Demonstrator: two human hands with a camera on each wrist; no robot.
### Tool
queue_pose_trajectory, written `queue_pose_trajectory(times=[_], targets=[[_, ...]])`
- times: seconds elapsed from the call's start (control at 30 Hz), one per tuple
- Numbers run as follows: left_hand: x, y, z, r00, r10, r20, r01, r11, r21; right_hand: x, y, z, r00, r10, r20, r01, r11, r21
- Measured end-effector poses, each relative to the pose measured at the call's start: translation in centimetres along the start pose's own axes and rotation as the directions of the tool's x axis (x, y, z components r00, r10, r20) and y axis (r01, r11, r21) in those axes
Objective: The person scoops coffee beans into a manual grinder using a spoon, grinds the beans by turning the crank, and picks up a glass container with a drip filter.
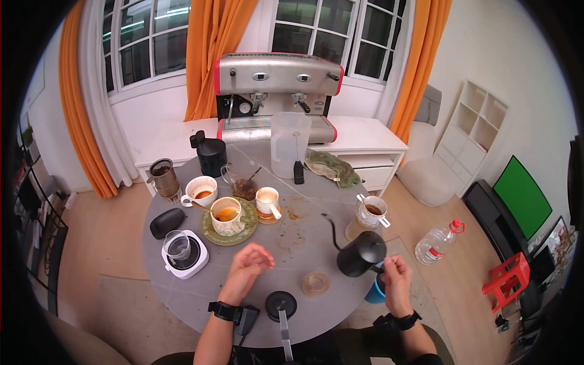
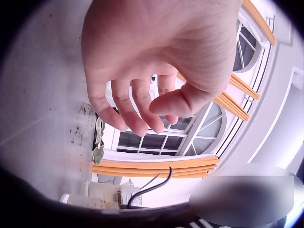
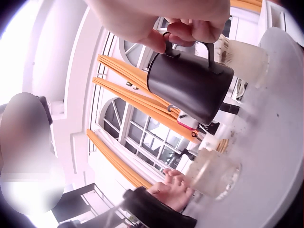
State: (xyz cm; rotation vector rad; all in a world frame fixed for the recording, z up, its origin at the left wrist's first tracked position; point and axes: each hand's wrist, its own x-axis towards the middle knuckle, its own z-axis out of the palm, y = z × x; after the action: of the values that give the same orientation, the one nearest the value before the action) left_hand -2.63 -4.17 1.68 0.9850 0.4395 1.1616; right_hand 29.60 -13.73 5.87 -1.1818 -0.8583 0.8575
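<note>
Holding the black kettle (image 1: 361, 253) by its handle with our curled right hand (image 1: 396, 283), we point its thin spout away-left; our left hand (image 1: 246, 266) hovers loose and empty, well apart from it.

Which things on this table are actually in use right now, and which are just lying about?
In use:
black kettle, held by its handle in the right hand
left hand, empty, hovering over the table

Lying about:
espresso machine
clear jug
green cloth
cups
small scale
</note>
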Motion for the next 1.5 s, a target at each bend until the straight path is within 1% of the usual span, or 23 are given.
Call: queue_pose_trajectory(times=[0.03, 0.1, 0.27, 0.5, 0.6, 0.7, 0.77, 0.8, 0.83, 0.87, 0.9, 0.93, 1.0, 1.03, 1.1, 1.13, 1.2, 1.23, 1.3, 1.43, 1.5], targets=[[0.0, -0.1, 0.0, 1.0, 0.004, -0.001, -0.004, 1.0, -0.002, -0.1, 0.9, 0.5, 1.0, 0.017, -0.014, -0.017, 1.0, -0.02], [0.0, -0.1, 0.0, 1.0, -0.001, -0.005, 0.001, 1.0, 0.0, 0.3, 2.8, 0.9, 1.0, -0.026, 0.006, 0.027, 0.997, -0.067], [0.1, -0.1, -0.2, 1.0, -0.006, -0.003, 0.006, 1.0, -0.012, 0.8, 3.9, 1.9, 0.999, 0.036, 0.019, -0.033, 0.995, -0.098], [0.1, -0.1, -0.2, 1.0, -0.012, 0.007, 0.012, 1.0, -0.003, 1.1, 4.4, 1.7, 0.999, 0.035, 0.038, -0.028, 0.987, -0.159], [0.1, -0.1, -0.1, 1.0, -0.011, 0.013, 0.011, 1.0, 0.0, 1.1, 4.6, 1.4, 0.999, 0.006, 0.047, 0.002, 0.985, -0.173], [0.0, -0.1, -0.1, 1.0, -0.012, 0.011, 0.012, 1.0, -0.005, 1.2, 4.1, 0.9, 0.996, 0.043, 0.072, -0.03, 0.984, -0.176], [0.0, 0.0, -0.2, 1.0, -0.013, 0.008, 0.013, 1.0, -0.009, 1.4, 2.4, 0.6, 0.992, 0.117, 0.051, -0.111, 0.987, -0.112], [0.0, 0.0, -0.1, 1.0, -0.014, 0.004, 0.014, 1.0, -0.005, 2.4, 2.9, -0.5, 0.995, 0.076, 0.062, -0.068, 0.991, -0.112], [0.0, -0.1, 0.0, 1.0, -0.015, 0.001, 0.015, 1.0, -0.003, 3.7, 3.3, -1.3, 0.995, 0.074, 0.06, -0.067, 0.991, -0.113], [0.1, -0.2, 0.0, 1.0, -0.018, 0.005, 0.018, 1.0, -0.006, 5.1, 3.6, -1.9, 0.997, -0.057, 0.046, 0.068, 0.952, -0.298], [0.1, -0.2, 0.0, 1.0, -0.014, 0.01, 0.014, 1.0, 0.002, 6.4, 3.8, -2.3, 0.981, -0.187, 0.056, 0.191, 0.86, -0.472], [0.1, -0.1, 0.0, 1.0, -0.008, 0.015, 0.008, 1.0, 0.012, 7.6, 3.9, -2.5, 0.981, -0.189, 0.052, 0.191, 0.86, -0.473], [0.1, -0.1, 0.0, 1.0, -0.007, 0.011, 0.007, 1.0, 0.011, 10.0, 4.1, -2.4, 0.969, -0.226, 0.102, 0.228, 0.648, -0.727], [0.0, 0.0, 0.0, 1.0, -0.007, 0.001, 0.007, 1.0, 0.008, 11.5, 5.0, -2.5, 0.967, -0.231, 0.104, 0.233, 0.65, -0.723], [0.0, 0.0, -0.2, 1.0, -0.001, -0.007, 0.001, 1.0, 0.006, 13.7, 5.7, -1.9, 0.945, -0.138, 0.298, 0.28, 0.813, -0.51], [-0.1, 0.0, -0.2, 1.0, -0.001, -0.015, 0.001, 1.0, -0.001, 14.1, 6.1, -1.9, 0.943, -0.139, 0.302, 0.282, 0.815, -0.506], [-0.2, -0.1, -0.4, 1.0, 0.003, -0.022, -0.003, 1.0, -0.006, 13.6, 5.1, -0.2, 0.943, -0.104, 0.316, 0.235, 0.881, -0.411], [-0.3, -0.1, -0.5, 1.0, 0.002, -0.026, -0.002, 1.0, -0.016, 13.8, 5.3, 0.1, 0.942, -0.104, 0.32, 0.236, 0.882, -0.408], [-0.3, -0.1, -0.5, 1.0, 0.001, -0.026, -0.001, 1.0, -0.014, 13.9, 5.7, 0.2, 0.959, -0.093, 0.269, 0.184, 0.924, -0.336], [-0.3, 0.1, -0.3, 1.0, -0.005, -0.026, 0.005, 1.0, -0.02, 13.9, 5.1, 0.5, 0.964, -0.068, 0.255, 0.157, 0.925, -0.347], [-0.3, 0.1, -0.3, 0.999, -0.004, -0.034, 0.005, 1.0, 0.011, 14.0, 4.1, 0.9, 0.937, -0.199, 0.286, 0.291, 0.899, -0.328]])
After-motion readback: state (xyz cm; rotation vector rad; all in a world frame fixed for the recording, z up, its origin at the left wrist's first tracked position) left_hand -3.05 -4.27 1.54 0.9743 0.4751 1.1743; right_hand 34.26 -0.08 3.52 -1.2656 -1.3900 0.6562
